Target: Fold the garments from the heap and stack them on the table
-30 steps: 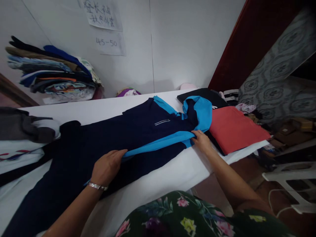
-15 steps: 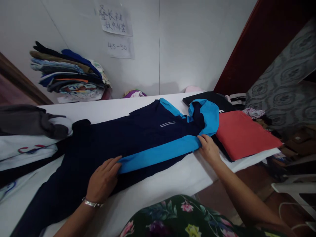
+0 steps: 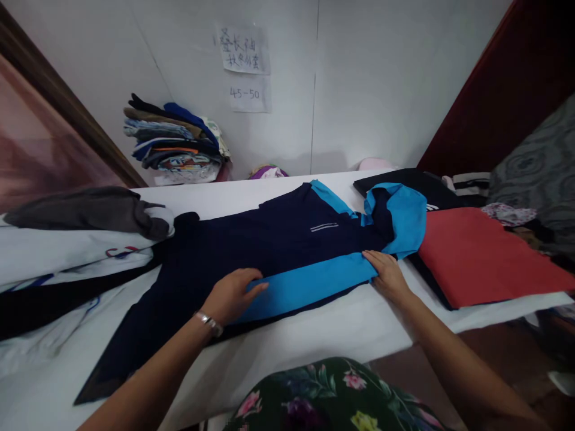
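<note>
A navy hooded top (image 3: 251,239) with bright blue panels is laid out on the white table, its blue-lined hood (image 3: 406,218) to the right. Along its near side a blue strip (image 3: 314,278), part of the folded-in side or sleeve, lies over the navy fabric. At the strip's left end my left hand (image 3: 233,294) rests on the cloth, thumb and fingers apart. Below the hood, my right hand (image 3: 389,276) pinches the strip's right end. Its thumb is mostly hidden.
Folded clothes (image 3: 175,140) are stacked against the wall at the back left. A grey garment (image 3: 85,212) and white clothes (image 3: 72,254) lie on the left. To the right is a folded red garment (image 3: 489,257), with a black one (image 3: 404,179) behind it.
My left hand has slid right along the blue strip and its thumb has spread from the fingers. My right hand stays at the strip's right end. The camera view has turned left.
</note>
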The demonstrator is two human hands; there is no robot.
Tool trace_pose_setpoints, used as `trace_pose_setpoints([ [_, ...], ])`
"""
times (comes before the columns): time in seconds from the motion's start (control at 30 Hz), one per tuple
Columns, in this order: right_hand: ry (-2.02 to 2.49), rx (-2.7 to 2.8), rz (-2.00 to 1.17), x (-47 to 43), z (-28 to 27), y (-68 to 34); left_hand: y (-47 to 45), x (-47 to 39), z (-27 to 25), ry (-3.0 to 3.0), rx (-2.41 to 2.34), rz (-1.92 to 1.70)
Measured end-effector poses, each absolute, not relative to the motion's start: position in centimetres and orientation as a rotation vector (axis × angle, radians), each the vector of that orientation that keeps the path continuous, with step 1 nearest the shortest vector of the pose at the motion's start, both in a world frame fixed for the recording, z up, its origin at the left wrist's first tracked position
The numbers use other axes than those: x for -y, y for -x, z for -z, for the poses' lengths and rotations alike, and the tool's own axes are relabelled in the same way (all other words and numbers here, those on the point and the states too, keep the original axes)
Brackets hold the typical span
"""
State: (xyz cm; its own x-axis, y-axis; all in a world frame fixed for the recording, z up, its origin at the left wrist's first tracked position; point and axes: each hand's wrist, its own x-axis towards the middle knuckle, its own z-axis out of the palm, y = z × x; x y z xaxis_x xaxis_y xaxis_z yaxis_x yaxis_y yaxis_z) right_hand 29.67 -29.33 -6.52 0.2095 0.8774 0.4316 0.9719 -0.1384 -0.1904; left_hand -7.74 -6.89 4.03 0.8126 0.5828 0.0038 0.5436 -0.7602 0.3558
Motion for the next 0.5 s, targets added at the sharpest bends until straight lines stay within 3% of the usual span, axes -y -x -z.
trace_pose_setpoints([
  [0.13, 2.007, 1.667, 0.302, 29.5, 6.7, -29.6, 0.7, 5.3, -3.4, -2.737, -0.736, -0.324],
  [0.3, 2.011, 1.629, 0.298, 29.7, 6.6, -29.3, -6.6, 4.5, -2.3, -2.791, -0.807, 0.015],
  [0.5, 1.877, 1.621, 0.34, 29.8, 6.4, -29.2, -8.3, 3.6, -1.7, -2.754, -0.857, 0.207],
])
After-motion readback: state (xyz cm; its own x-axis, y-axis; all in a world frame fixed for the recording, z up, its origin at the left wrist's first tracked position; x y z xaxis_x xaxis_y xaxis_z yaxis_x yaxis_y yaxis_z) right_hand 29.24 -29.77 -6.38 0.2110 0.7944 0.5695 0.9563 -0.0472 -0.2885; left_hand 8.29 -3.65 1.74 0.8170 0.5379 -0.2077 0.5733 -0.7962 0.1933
